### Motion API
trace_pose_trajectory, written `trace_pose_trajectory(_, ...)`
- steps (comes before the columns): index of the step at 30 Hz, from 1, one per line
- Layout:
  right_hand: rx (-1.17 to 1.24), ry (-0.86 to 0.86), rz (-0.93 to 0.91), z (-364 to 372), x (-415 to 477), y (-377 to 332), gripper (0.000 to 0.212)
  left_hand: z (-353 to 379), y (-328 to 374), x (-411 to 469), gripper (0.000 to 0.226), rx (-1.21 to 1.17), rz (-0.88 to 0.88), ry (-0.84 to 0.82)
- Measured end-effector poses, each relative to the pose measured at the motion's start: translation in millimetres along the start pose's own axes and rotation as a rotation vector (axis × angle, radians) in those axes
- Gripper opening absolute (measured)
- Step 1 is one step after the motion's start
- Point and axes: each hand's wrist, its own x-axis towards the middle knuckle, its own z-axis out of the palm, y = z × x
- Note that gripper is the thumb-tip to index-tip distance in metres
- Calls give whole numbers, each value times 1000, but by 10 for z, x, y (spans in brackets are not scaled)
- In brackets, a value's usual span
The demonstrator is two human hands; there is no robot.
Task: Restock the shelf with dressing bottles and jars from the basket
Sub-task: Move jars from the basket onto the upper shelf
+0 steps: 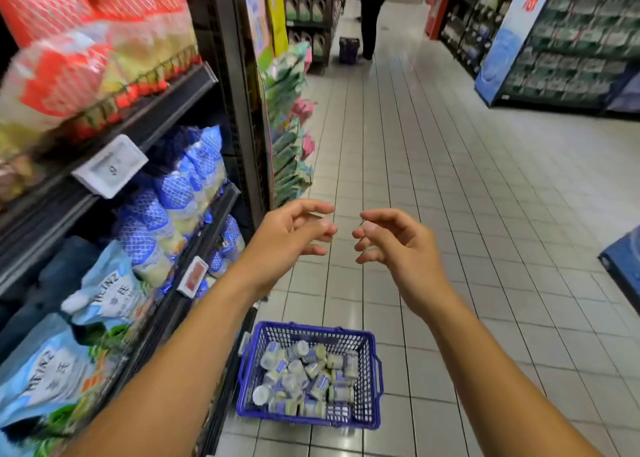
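Both hands were raised in the air above the aisle floor (450, 186), the left hand (287, 238) and the right hand (398, 245) with fingers loosely curled and spread, each grip holding nothing. The blue basket (367, 418) stood on the floor below them, just beside the shelf (194, 238), full of small jars (304, 377) lying in a heap
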Motion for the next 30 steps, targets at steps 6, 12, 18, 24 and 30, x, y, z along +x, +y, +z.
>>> trace_pose_trajectory(6,20,42,136,-132,357,579,15,-19,-589,467,24,-47,-117,12)
trace_pose_trajectory(12,4,23,276,-249,620,1283,14,-100,-1298,696,16,-69,-236,79)
trace_pose_trajectory(18,17,47,439,-275,604,2229,12,-233,-2263,742,15,-72,-398,130)
trace_pose_trajectory(24,3,131,595,-268,401,3481,12,-454,-3514,705,15,-120,-589,149)
trace_pose_trajectory(30,-55,227,742,-312,49,4876,10,-692,-4834,644,12,-96,-737,165)
